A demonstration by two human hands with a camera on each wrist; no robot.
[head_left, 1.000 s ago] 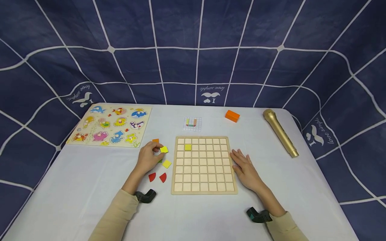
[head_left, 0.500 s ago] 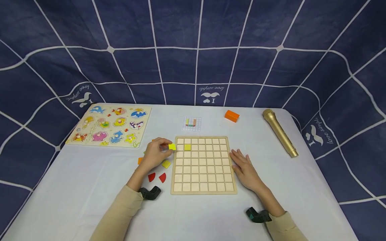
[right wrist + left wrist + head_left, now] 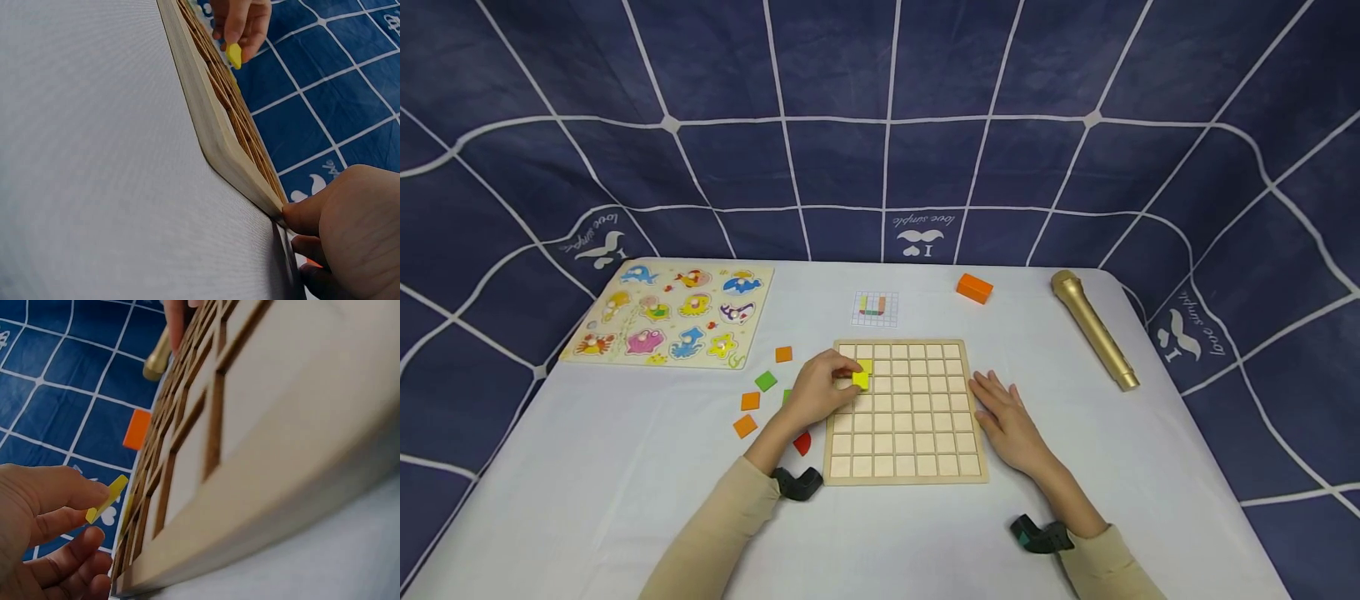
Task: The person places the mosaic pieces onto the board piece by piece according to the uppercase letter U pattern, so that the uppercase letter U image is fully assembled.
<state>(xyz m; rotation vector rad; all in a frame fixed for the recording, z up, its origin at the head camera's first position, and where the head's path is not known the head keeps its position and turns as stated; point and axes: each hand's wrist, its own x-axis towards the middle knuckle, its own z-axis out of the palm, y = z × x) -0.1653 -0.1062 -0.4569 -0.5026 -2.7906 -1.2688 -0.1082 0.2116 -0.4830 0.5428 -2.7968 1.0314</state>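
Note:
My left hand pinches a yellow square tile between thumb and fingers, over the upper left of the wooden grid board. Just beyond this tile, another yellow tile lies in a cell of the top row. From the left wrist view, the pinched tile is tilted, and the rest of that hand's fingers hang curled below. At the board's right edge lies my right hand, fingers extended. Its thumb touches the board's side in the right wrist view.
Left of the board lie orange, green and red pieces, some hidden by the left arm. Behind are a sea-animal puzzle, a small pattern card, an orange block and a gold microphone.
My left hand has carried the yellow tile rightward from the loose pieces to over the board, uncovering orange and green tiles behind it. The right hand stays at the board's edge.

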